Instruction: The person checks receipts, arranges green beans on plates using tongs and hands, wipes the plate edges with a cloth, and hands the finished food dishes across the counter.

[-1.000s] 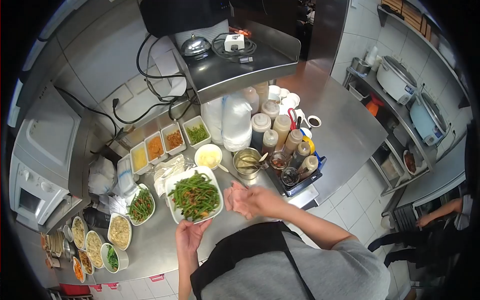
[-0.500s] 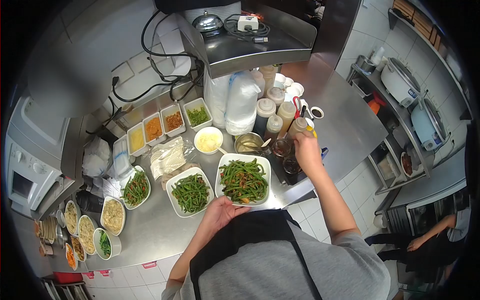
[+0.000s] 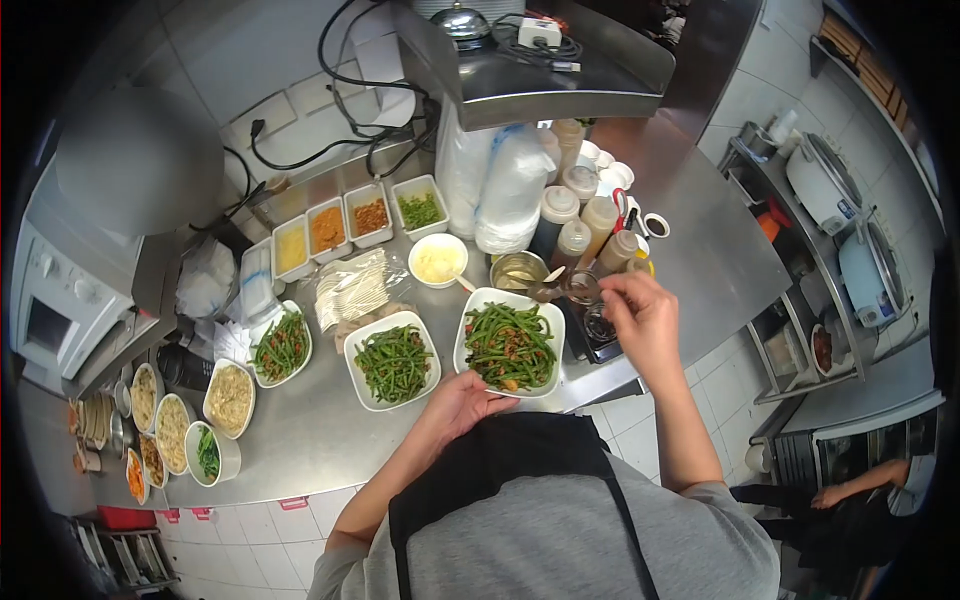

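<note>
My left hand (image 3: 466, 402) grips the near left rim of a white square bowl (image 3: 556, 382) filled with green beans (image 3: 512, 346) and brown bits. My right hand (image 3: 645, 312) is pinched around the thin handle of a small spoon. The dark bowl of this spoon (image 3: 545, 293) hangs over the far right edge of the held bowl, beside a glass jar (image 3: 582, 286). Another white dish of green beans (image 3: 392, 361) stands just left of the held one. A metal pot (image 3: 518, 270) with a spoon in it is behind.
Squeeze bottles (image 3: 600, 222) crowd the right. Behind are a white bowl (image 3: 438, 260), containers of toppings (image 3: 368, 215) and plastic bags (image 3: 512, 190). Filled dishes (image 3: 230, 398) line the left. A metal shelf (image 3: 560, 95) overhangs the back. Another person's arm (image 3: 862, 482) shows at lower right.
My right hand let go of the pink cloth, reached the jars and now holds a spoon toward the bowl. My left hand carried its bowl right; a second green bean dish is now visible.
</note>
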Demonstrator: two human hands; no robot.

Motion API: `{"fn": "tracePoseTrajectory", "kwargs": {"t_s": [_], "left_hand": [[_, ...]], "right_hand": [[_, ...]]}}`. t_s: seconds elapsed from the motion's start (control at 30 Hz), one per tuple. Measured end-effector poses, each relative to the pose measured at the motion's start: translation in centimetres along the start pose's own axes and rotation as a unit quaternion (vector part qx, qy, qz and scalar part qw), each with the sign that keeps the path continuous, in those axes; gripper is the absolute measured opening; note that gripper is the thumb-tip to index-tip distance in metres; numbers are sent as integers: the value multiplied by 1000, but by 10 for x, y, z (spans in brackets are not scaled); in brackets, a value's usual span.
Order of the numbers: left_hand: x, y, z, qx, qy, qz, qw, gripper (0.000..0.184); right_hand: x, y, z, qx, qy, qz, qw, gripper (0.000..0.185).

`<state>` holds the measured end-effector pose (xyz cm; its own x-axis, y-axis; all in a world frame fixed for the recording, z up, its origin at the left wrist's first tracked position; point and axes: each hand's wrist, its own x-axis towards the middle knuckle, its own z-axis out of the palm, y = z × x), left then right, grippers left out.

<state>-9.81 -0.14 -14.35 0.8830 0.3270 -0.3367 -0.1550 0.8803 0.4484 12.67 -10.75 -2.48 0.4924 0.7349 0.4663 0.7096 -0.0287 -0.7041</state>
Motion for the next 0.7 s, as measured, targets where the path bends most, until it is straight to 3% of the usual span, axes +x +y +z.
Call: {"fn": "tracePoseTrajectory", "kwargs": {"t_s": [0.1, 0.23, 0.47, 0.6, 0.7], "left_hand": [[-4, 2, 1, 2, 5, 16, 1000, 53], [-20, 8, 3, -19, 9, 57, 998, 51], [-89, 19, -24, -95, 42, 173, 979, 59], [-155, 19, -57, -113, 117, 271, 949, 63], [-201, 15, -83, -83, 184, 352, 914, 59]], "right_hand": [[-9, -25, 6, 92, -55, 14, 994, 8], [0, -35, 17, 100, -49, -10, 994, 9], [24, -13, 93, 400, -157, 194, 882, 12], [16, -21, 142, 349, -229, 159, 895, 12], [-1, -32, 164, 250, -213, -22, 944, 12]]}}
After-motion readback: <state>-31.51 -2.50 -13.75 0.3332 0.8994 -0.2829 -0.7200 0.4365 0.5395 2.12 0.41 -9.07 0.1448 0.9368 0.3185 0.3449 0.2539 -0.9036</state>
